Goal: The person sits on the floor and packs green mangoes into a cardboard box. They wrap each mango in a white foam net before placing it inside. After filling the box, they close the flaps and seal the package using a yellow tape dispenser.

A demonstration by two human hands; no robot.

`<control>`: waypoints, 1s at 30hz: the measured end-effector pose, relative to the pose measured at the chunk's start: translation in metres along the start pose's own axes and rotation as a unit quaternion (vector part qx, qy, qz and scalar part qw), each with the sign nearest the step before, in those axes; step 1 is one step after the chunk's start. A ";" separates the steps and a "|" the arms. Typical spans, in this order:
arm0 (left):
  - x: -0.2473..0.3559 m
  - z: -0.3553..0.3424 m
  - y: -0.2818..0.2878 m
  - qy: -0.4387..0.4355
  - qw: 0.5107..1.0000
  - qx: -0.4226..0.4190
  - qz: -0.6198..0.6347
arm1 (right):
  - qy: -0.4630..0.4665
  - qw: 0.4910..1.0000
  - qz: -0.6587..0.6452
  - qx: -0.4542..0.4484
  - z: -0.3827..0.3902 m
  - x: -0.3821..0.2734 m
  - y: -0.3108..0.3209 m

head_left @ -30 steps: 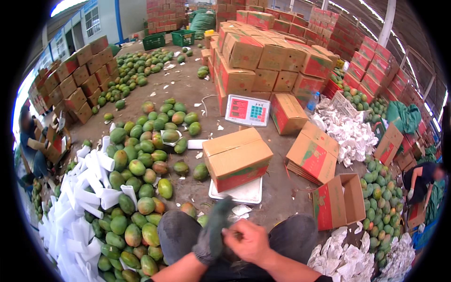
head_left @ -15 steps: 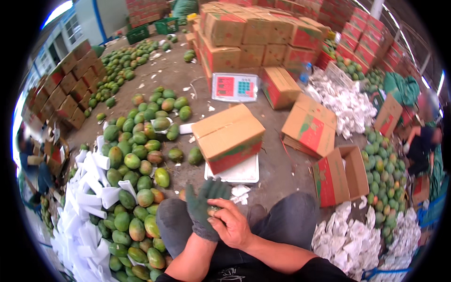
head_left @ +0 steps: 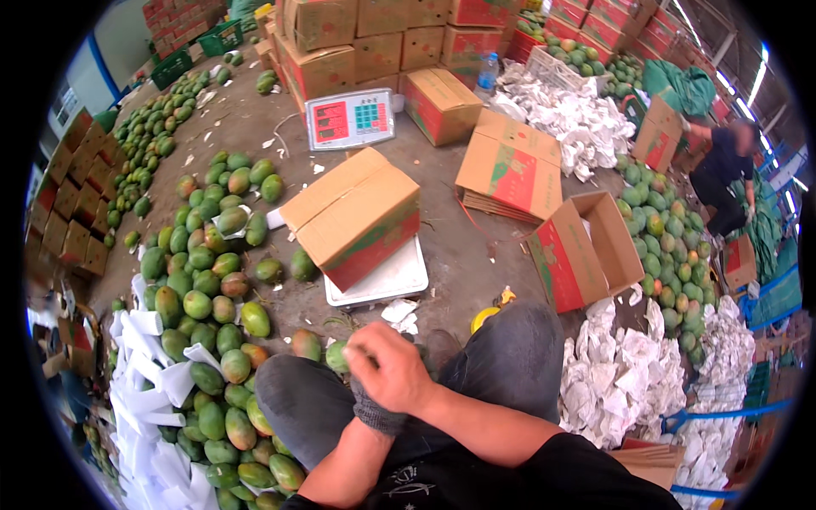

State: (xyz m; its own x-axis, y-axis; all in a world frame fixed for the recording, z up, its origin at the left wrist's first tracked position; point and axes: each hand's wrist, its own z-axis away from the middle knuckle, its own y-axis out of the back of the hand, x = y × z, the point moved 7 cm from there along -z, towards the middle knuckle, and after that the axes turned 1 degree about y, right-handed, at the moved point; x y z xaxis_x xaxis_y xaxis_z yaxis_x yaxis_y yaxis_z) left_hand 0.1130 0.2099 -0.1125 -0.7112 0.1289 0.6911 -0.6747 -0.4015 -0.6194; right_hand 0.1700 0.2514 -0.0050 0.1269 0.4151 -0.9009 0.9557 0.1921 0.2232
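My bare right hand (head_left: 387,370) crosses over my gloved left hand (head_left: 374,408), its fingers curled; what they grip is hidden. The left hand's dark grey cuff shows, its fingers are covered. Both are over my knees. In front, a closed cardboard box (head_left: 348,204) sits on a white scale platform (head_left: 382,280), beside a display panel (head_left: 348,119). Green-red mangoes (head_left: 255,319) lie loose at my left with white foam sleeves (head_left: 153,391). A yellow object (head_left: 484,319) shows by my right knee.
An open box (head_left: 578,255), flattened cartons (head_left: 510,161), crumpled white paper (head_left: 612,382) and a mango pile (head_left: 654,255) lie to the right. A person (head_left: 718,174) works at far right, another is partly visible at far left. Stacked boxes (head_left: 382,42) and a bottle (head_left: 487,72) stand behind.
My right hand has moved over the gloved hand, whose spread fingers showed earlier and are now hidden. The view has swung, shifting the scene upward and left; the yellow object now shows.
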 end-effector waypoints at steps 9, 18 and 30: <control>-0.018 -0.032 0.036 0.109 0.991 0.027 0.071 | 0.083 0.962 0.252 0.065 0.044 -0.022 0.041; -0.003 -0.063 0.037 -0.011 0.985 -0.145 -0.097 | -0.127 0.979 0.149 -0.061 0.144 -0.074 0.095; 0.013 0.092 -0.135 -0.322 0.822 -0.208 -0.422 | -0.062 0.882 -0.223 0.410 0.101 -0.012 0.116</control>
State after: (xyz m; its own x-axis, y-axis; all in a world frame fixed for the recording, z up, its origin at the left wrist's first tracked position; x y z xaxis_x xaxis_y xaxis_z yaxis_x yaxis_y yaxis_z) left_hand 0.2131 0.1818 0.0141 0.2058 -0.3583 0.9106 -0.9783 -0.0537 0.1999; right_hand 0.3064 0.1790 -0.0055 -0.3303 0.3501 -0.8766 0.7826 -0.4177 -0.4617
